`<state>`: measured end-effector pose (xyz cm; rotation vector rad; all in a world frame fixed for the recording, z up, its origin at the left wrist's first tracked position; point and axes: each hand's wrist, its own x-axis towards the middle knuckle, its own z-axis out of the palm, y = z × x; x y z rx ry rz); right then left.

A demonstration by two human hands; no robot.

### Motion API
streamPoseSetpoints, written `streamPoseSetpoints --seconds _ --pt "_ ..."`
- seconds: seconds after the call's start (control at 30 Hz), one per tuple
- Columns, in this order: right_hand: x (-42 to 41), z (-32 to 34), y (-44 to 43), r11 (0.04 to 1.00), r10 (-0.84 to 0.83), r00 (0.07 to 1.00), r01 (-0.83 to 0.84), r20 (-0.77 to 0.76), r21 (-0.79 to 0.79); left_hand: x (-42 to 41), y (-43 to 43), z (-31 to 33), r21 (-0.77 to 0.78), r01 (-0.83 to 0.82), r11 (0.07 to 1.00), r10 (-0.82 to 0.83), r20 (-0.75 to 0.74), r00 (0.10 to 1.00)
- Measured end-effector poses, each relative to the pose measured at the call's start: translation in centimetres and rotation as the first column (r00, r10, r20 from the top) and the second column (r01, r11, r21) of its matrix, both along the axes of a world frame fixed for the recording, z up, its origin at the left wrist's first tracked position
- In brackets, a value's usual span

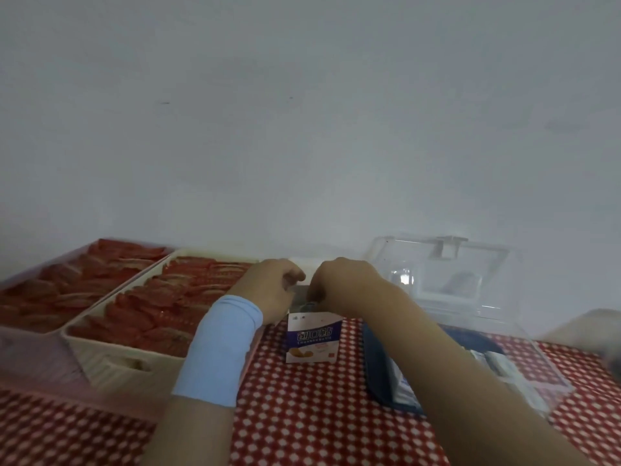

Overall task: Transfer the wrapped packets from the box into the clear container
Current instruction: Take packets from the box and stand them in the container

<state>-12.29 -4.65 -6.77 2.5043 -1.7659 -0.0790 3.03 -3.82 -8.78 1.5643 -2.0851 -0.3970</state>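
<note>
left hand (pixel 272 287) and right hand (pixel 342 284) curl tight on the top of the small box (pixel 312 338) just below them, apparently opening it, while the clear container (pixel 537 358) to their right holds few pale packets (pixel 500 361), most transfer seemingly left.

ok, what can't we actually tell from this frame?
Head view, all of it:
- Top of the box: covered by the left hand and right hand; open or sealed, unclear.
- Grip on the box: hidden behind the backs of both hands.
- Inside of the clear container: crossed by the right forearm, blurred.
- Red packets in the trays: blurred, uncountable.
</note>
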Motion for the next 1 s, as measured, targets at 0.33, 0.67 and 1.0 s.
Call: streamPoseSetpoints --seconds 0.33,0.67,1.0 --pt "-1.7 0.1 0.4 0.998 -0.01 0.875 0.039 0.484 -0.049 0.4 -0.2 -0.1 0.028 0.077 0.997 -0.074 -0.09 0.993" --pt "-2.5 -1.9 0.7 0.986 0.025 0.572 0.121 0.82 -0.114 -0.3 -0.3 -0.5 -0.087 0.035 0.996 -0.05 -0.177 0.983" --pt "-2.9 -1.0 2.2 0.993 -0.116 0.251 0.003 0.961 0.119 -0.2 -0.9 -1.4 -0.077 0.003 0.997 -0.018 -0.2 0.98"
